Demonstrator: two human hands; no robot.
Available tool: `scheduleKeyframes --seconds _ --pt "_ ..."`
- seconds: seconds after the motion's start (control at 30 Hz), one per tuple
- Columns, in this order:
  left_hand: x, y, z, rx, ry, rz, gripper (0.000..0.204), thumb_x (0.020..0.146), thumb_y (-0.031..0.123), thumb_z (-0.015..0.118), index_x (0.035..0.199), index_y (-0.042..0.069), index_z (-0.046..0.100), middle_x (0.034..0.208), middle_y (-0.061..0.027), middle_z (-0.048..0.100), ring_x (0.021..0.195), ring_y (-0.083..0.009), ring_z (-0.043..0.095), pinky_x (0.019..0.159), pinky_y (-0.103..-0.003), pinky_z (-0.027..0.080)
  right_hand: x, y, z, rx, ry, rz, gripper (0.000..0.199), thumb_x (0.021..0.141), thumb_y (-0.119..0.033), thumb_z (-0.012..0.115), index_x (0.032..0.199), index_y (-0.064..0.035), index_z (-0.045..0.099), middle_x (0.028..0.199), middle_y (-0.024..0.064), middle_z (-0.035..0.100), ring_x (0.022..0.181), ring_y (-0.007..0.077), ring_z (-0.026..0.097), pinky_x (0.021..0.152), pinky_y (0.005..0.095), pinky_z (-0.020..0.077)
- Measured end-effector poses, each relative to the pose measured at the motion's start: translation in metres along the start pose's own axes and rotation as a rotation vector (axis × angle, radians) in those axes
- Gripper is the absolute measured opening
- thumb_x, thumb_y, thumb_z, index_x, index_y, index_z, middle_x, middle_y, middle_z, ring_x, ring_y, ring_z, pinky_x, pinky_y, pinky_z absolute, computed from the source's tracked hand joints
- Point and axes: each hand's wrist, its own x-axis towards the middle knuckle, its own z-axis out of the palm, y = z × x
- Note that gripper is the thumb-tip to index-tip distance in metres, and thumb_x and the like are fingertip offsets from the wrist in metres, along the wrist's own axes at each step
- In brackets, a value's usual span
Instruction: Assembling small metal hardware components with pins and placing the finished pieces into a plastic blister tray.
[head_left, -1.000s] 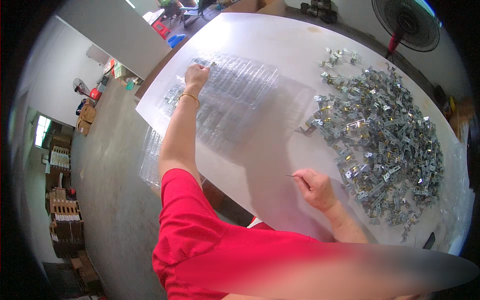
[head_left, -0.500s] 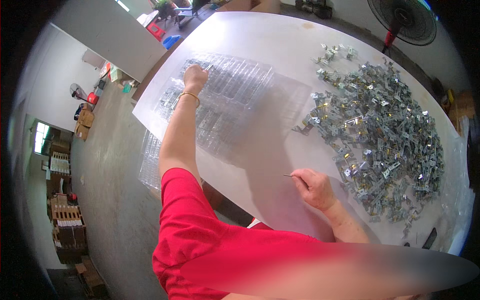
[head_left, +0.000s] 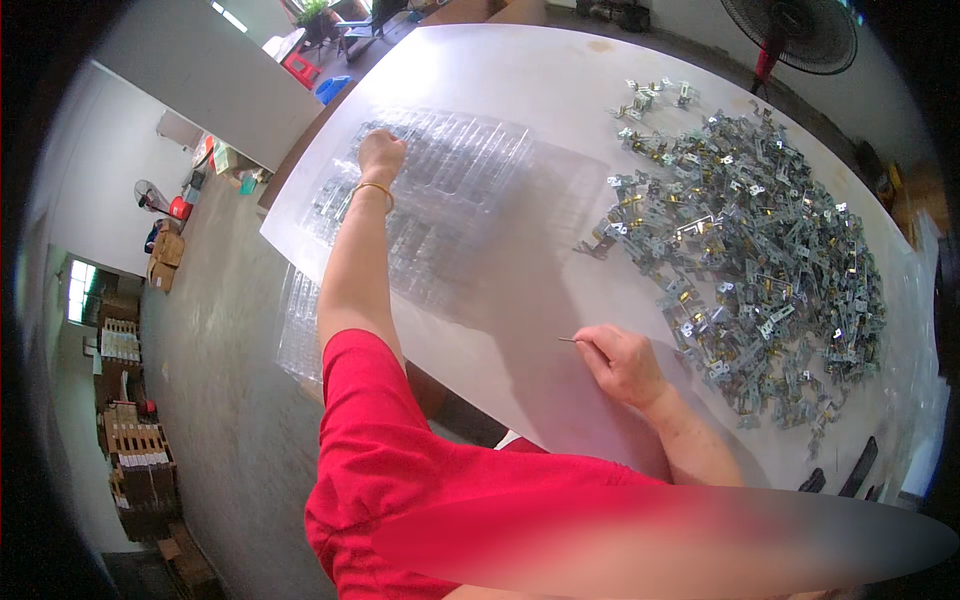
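Note:
My left hand [head_left: 382,157], closed, is over the far left part of a clear plastic tray [head_left: 480,150] with long narrow compartments. Its fingertips are down at the tray, and what they hold, if anything, is hidden. Grey metal parts show through the plastic around it. Near the front edge of the table, my right hand [head_left: 622,366] pinches a thin metal pin [head_left: 567,340] that points left. To the right of this hand spreads a big heap of small metal brackets [head_left: 770,260], some with brass-coloured pieces.
The white table [head_left: 530,75] has a few loose brackets [head_left: 650,97] beyond the heap. More clear trays [head_left: 300,325] stand below its left edge. Black tools [head_left: 858,467] lie at the near right corner, beside plastic film [head_left: 915,370]. A fan [head_left: 795,30] stands behind the table.
My left hand stays over the tray, and the bit of metal that showed at its fingertips is out of sight. The right hand, still pinching the pin, has turned slightly. The view has shifted a little.

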Motion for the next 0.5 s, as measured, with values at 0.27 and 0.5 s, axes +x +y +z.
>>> scheduleKeyframes --seconds 0.27,0.5 --pt "0.008 -0.012 0.01 0.037 0.04 0.029 0.029 0.078 0.035 0.073 0.089 0.009 0.08 0.094 -0.0195 0.075 0.093 -0.0367 0.073 0.086 -0.044 0.056 -0.003 0.0 0.003 0.016 0.024 0.001 0.007 0.091 -0.008 0.068 0.097 -0.0081 0.065 0.085 0.0121 0.069 0.073 0.0346 0.067 0.063 0.0421 0.0538" --pt "-0.045 0.071 -0.036 -0.152 0.123 0.325 0.031 0.089 0.034 0.069 0.094 0.004 0.076 0.092 -0.0195 0.074 0.09 -0.0367 0.072 0.082 -0.046 0.055 -0.006 0.011 0.006 -0.001 0.029 0.009 0.007 0.091 -0.01 0.068 0.097 -0.0082 0.066 0.085 0.0121 0.069 0.074 0.0347 0.068 0.065 0.0424 0.0545"
